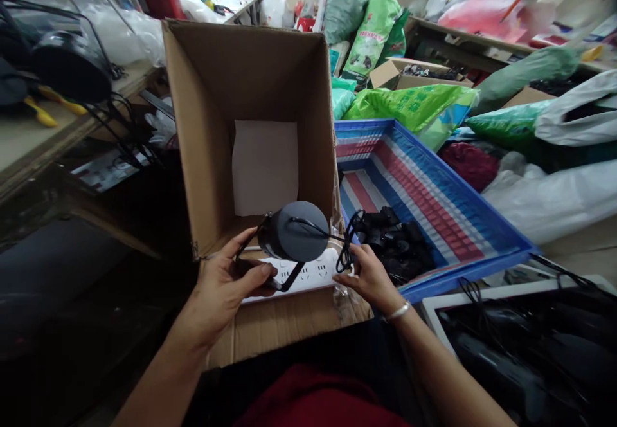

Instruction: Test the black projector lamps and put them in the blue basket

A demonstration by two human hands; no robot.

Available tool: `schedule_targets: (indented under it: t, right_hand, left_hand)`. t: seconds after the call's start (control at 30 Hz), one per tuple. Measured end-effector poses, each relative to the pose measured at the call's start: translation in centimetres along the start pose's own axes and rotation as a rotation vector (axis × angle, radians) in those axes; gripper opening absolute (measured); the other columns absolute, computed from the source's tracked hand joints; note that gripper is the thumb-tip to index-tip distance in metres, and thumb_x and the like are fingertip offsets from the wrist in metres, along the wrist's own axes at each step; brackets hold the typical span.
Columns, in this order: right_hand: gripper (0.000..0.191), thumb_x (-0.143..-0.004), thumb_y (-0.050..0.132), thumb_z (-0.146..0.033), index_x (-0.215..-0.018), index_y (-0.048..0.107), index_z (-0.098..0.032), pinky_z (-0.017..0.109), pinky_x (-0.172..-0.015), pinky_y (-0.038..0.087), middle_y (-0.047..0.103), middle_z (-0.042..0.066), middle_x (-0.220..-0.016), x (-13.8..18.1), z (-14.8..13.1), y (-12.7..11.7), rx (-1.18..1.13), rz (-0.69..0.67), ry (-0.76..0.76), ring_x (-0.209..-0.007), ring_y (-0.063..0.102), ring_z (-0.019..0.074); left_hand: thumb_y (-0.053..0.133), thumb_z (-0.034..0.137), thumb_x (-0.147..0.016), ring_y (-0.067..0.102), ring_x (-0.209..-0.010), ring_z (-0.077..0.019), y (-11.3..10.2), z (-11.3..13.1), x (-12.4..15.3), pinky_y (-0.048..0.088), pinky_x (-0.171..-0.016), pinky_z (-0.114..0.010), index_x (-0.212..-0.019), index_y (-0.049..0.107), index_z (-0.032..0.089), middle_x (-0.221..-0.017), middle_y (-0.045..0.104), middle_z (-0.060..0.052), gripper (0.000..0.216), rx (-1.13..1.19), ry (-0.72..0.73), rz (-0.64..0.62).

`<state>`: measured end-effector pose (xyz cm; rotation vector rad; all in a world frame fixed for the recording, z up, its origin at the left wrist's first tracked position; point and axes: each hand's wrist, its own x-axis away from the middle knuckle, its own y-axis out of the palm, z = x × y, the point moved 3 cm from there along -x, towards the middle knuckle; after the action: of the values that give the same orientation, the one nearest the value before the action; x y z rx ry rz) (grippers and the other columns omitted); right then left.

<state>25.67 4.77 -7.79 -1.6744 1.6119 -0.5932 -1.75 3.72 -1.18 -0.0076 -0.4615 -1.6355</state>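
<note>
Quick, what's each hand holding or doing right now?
Left hand: holding the dark round-faced device by its bracket.
Right hand: holding the coiled black cable.

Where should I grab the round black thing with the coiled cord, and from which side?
Probably by its bracket, coming from the left, as the left hand does. The round black thing has a wide, drum-like body, but the bracket is a slim bar beside it, so it should be easier to pinch. That side also keeps clear of the coiled cord at the right hand.
</note>
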Motion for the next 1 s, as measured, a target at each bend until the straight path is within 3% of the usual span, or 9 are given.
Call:
schedule_targets:
  t: [0.07,0.13,0.23,0.33,0.47,0.77,1.0]
  right_hand:
    - [0.016,-0.074,0.062,-0.027,-0.086,0.065,-0.017,0.030,-0.066,0.048,0.052,0.006,-0.083,-1.0,0.2,0.6,0.010,0.089,-0.023,-0.070,0.053,0.0176]
    - [0.015,-0.081,0.052,-0.025,-0.076,0.065,-0.017,0.033,-0.069,0.047,0.053,0.007,-0.080,-1.7,0.7,0.2,0.007,0.162,-0.008,-0.072,0.053,0.0191]
    - [0.019,-0.084,0.049,-0.026,-0.083,0.065,-0.015,0.034,-0.067,0.047,0.058,0.008,-0.079,-1.8,0.6,-1.1,-0.035,0.202,0.025,-0.070,0.056,0.0202]
    - [0.019,-0.086,0.053,-0.030,-0.090,0.065,-0.015,0.029,-0.063,0.049,0.065,0.006,-0.075,-1.6,-1.1,-1.5,-0.150,0.090,-0.002,-0.068,0.061,0.0191]
    - [0.019,-0.085,0.056,-0.031,-0.086,0.068,-0.016,0.030,-0.067,0.051,0.067,0.006,-0.079,-1.7,-3.1,0.1,-0.299,-0.088,-0.110,-0.074,0.064,0.0198]
    - [0.020,-0.085,0.056,-0.033,-0.088,0.070,-0.019,0.031,-0.069,0.051,0.068,0.007,-0.084,-2.3,-2.1,1.8,-0.267,-0.190,-0.171,-0.077,0.064,0.0196]
    - [0.020,-0.088,0.052,-0.029,-0.086,0.069,-0.018,0.037,-0.074,0.050,0.066,0.008,-0.085,-1.0,-1.5,2.7,-0.201,-0.143,-0.163,-0.081,0.062,0.0228]
  left_hand:
    - [0.076,0.024,-0.068,0.067,-0.068,-0.0175,0.0,-0.1,0.2,0.059,-0.063,-0.031,-0.126,0.044,0.024,-0.073,0.068,0.000,0.067,0.002,0.020,0.008]
    - [0.076,0.022,-0.068,0.067,-0.071,-0.0176,-0.3,0.0,0.3,0.059,-0.064,-0.031,-0.124,0.047,0.025,-0.075,0.068,0.001,0.063,-0.005,0.049,0.027]
    - [0.076,0.020,-0.067,0.067,-0.072,-0.0183,-1.2,0.1,0.4,0.060,-0.062,-0.032,-0.121,0.050,0.027,-0.075,0.068,0.001,0.061,0.027,0.058,0.043]
    - [0.078,0.018,-0.065,0.067,-0.070,-0.0176,-2.0,0.2,0.1,0.061,-0.057,-0.032,-0.116,0.054,0.030,-0.074,0.069,0.003,0.058,0.136,0.070,0.074]
    - [0.078,0.015,-0.064,0.067,-0.070,-0.0164,-2.4,-0.1,-0.3,0.062,-0.056,-0.033,-0.113,0.057,0.032,-0.078,0.069,0.004,0.056,0.219,0.084,0.109]
    - [0.077,0.015,-0.066,0.067,-0.068,-0.0154,-2.6,-1.9,-0.8,0.061,-0.057,-0.031,-0.114,0.055,0.032,-0.081,0.068,0.004,0.056,0.271,0.047,0.052]
    - [0.075,0.016,-0.068,0.062,-0.074,-0.0141,-1.2,-3.1,-3.7,0.058,-0.065,-0.031,-0.119,0.053,0.030,-0.085,0.064,0.003,0.057,0.277,0.191,0.012]
